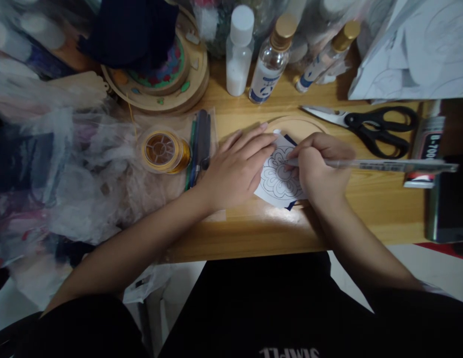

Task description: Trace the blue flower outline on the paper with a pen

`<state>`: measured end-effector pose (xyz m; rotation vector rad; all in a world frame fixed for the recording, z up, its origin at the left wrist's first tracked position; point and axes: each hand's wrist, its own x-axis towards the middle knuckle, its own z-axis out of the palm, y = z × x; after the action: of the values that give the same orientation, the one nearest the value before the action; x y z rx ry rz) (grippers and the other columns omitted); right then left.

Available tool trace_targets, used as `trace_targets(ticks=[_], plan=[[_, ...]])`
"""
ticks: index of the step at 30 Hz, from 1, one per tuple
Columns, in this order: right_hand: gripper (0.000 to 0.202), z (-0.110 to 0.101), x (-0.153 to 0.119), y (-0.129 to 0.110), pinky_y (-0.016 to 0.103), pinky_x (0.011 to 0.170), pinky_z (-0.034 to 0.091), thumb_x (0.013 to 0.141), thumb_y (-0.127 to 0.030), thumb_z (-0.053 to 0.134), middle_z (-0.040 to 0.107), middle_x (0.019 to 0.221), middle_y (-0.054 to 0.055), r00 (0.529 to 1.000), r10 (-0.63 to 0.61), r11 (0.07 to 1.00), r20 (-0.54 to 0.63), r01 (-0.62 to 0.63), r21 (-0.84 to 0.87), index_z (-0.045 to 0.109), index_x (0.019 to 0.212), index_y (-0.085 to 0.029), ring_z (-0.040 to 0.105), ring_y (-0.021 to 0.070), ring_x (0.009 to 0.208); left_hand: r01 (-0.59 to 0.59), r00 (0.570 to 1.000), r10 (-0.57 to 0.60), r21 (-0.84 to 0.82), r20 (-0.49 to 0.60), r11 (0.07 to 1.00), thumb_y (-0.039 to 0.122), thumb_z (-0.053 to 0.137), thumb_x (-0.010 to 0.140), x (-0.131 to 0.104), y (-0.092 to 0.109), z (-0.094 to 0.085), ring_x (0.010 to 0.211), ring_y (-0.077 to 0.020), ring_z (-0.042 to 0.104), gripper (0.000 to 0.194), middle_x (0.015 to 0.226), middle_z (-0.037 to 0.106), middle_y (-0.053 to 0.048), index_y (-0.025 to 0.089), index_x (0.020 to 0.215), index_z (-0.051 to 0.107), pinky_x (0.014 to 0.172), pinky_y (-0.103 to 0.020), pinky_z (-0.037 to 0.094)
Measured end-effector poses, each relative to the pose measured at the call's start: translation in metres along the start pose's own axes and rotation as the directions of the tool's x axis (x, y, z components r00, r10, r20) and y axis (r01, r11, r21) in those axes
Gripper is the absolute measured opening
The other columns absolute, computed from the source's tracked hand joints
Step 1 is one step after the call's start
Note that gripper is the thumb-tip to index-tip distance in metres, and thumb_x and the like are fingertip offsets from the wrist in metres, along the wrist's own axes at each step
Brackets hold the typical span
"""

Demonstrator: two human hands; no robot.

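Observation:
A small white paper (273, 191) printed with a flower outline lies at the middle of the table, over a dark blue piece (290, 206) whose corners stick out. Beneath them shows a round wooden disc (296, 125). My left hand (240, 166) lies flat, fingers stretched out, with its fingertips on the paper's left edge. In my right hand (321, 164) is a slim clear pen (380, 165), its tip on the flower drawing and its barrel pointing right. The right hand is slightly smeared by motion.
Black-handled scissors (380, 127) and a glue tube (425, 149) lie to the right. Bottles (270, 64) stand behind. On the left are a spool of golden thread (164, 150), several pens (197, 144), plastic bags (89, 184) and a round wooden stand (194, 94) under dark cloth.

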<state>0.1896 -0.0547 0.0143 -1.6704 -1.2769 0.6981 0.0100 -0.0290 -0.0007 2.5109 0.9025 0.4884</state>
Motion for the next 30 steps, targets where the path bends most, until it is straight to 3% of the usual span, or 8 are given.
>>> trace_targets(ticks=[10, 30], plan=[[0.023, 0.0004, -0.0009, 0.0004, 0.024, 0.044, 0.035, 0.069, -0.011, 0.047, 0.054, 0.048, -0.004, 1.0, 0.01, 1.0, -0.006, -0.01, 0.0, 0.052, 0.05, -0.023, 0.049, 0.0104, 0.046, 0.019, 1.0, -0.019, -0.006, 0.011, 1.0, 0.012, 0.044, 0.096, 0.0004, 0.0002, 0.0003, 0.152, -0.0271, 0.041, 0.043, 0.154, 0.056, -0.01, 0.016, 0.136, 0.059, 0.123, -0.049, 0.034], [0.023, -0.0012, 0.0003, 0.0009, 0.022, 0.045, 0.036, 0.068, -0.011, 0.046, 0.055, 0.046, -0.005, 1.0, -0.011, 1.0, -0.01, 0.011, 0.02, 0.054, 0.049, -0.022, 0.048, 0.0087, 0.044, -0.024, 1.0, 0.025, 0.02, -0.011, 1.0, 0.011, 0.045, 0.096, -0.0007, -0.0011, 0.001, 0.15, -0.0283, 0.043, 0.042, 0.152, 0.056, -0.013, 0.011, 0.136, 0.058, 0.122, -0.047, 0.036]])
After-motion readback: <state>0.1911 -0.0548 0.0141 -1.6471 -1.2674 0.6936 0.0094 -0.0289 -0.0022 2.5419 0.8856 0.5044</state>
